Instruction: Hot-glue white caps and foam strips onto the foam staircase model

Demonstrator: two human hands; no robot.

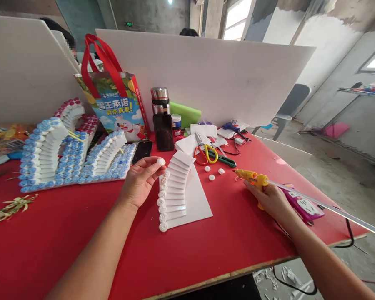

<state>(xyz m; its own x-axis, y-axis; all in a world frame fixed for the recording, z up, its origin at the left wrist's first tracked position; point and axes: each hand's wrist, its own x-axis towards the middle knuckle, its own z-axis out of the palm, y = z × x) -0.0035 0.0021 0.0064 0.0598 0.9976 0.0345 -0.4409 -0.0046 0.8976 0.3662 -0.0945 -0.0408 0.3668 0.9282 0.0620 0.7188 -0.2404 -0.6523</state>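
Observation:
Between the fingertips of my left hand is a small white paper rose, held just above a curved white stepped strip. Several matching roses line the strip's left edge. The strip stands on a white foam board, whose right part shows bare. My right hand is wrapped around a yellow hot glue gun, its nozzle pointing left. A long clear glue stick sticks out of its back. Three loose white roses lie between the strip and the nozzle.
Behind the strip lie scissors, a green utility knife and white paper pieces. Blue-and-white rose models, a gift bag, a phone and a thermos stand or lie left and back. A purple packet lies right.

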